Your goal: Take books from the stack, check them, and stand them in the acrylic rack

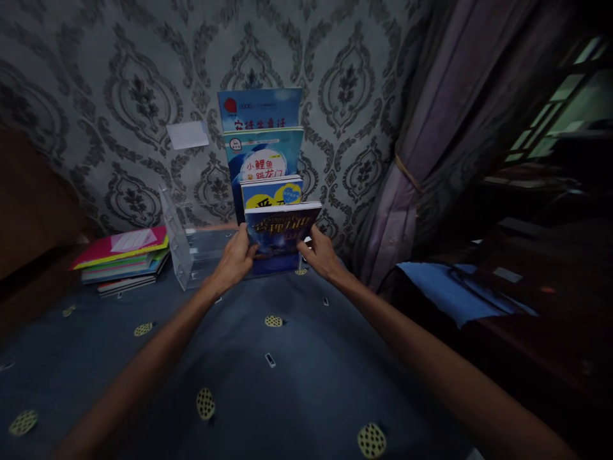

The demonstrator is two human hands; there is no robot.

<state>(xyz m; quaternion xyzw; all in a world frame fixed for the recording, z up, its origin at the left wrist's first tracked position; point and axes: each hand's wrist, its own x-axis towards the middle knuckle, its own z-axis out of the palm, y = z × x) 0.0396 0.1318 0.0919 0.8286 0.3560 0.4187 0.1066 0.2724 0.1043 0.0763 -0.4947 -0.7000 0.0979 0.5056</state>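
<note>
Left to right: the book stack [122, 257] and clear acrylic rack [184, 246] are crowding the left hand [235, 259], which with the right hand [322, 254] is pinching the dark book [280, 236] upright, frontmost, so I'm guessing it could slip forward, curtain [416, 160] hanging close.

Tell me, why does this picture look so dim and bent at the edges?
Head view: the room is dim, and the right side by the curtain sinks into shadow. The wide lens bows the wallpaper. Sharpest are the dark book and the left hand and right hand gripping it.
</note>
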